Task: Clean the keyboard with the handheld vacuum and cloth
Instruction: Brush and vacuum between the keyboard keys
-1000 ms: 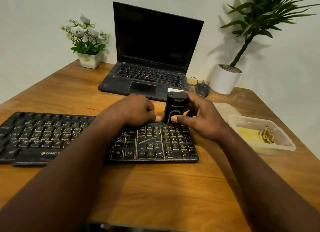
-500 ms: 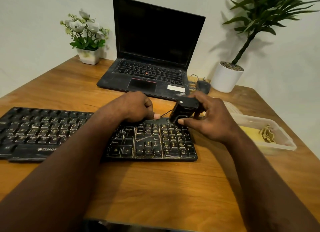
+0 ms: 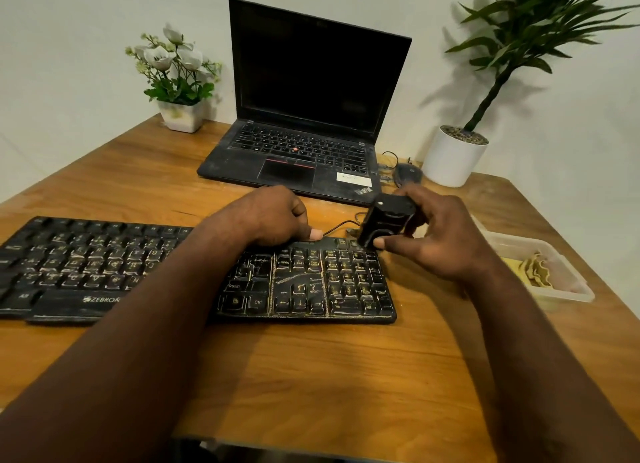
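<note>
Along the bottom of the frame, two bare forearms reach up over the wooden table [image 3: 311, 376]. Across the middle left lies the black keyboard [image 3: 104, 272], its keys worn, with pale dust lining the gaps around the arrow and number blocks. The left hand [image 3: 273, 216] holds its far edge, fingers curled under and thumb pressed on the rim. Just right of it, the right hand [image 3: 440, 237] grips the handheld vacuum [image 3: 384, 220], thumb on its front and fingers round the far side. The small black body is tilted, its lower end at the keyboard's upper right corner. At the right edge sits a clear plastic tub [image 3: 568, 294]. Farther back stands an open laptop [image 3: 311, 116] with a dark screen.
</note>
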